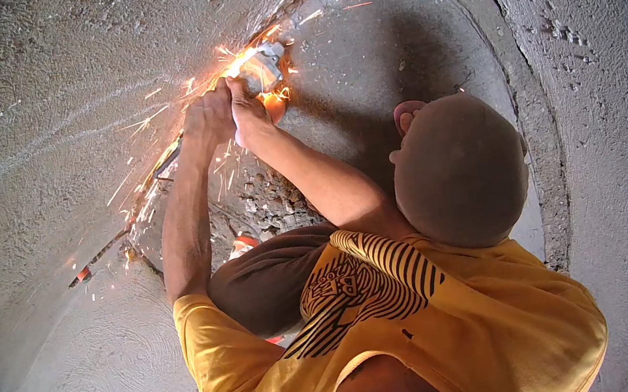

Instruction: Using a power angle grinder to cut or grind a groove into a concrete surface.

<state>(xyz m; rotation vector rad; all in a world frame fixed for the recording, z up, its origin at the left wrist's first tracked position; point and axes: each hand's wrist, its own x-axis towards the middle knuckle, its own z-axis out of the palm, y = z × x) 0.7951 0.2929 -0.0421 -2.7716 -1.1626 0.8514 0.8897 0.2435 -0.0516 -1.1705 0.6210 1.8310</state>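
Both my hands are closed together around an angle grinder [267, 64], up against the base of the rough wall. My left hand [208, 117] grips behind the guard, on the wall side. Pressed beside it, my right hand [248, 112] wraps the tool with its thumb pointing forward. Bright sparks fly from where the grinder meets the wall's foot and stream down along the wall. The hands hide most of the tool's body, and the glare hides its disc.
A dark rod [167, 162] lies along the wall's foot, and a thin bar with a red-orange part [84, 274] is further back left. Broken rubble [271, 202] lies below my right forearm. My bent knee [459, 171] rises at the right, near a curved floor edge [531, 109].
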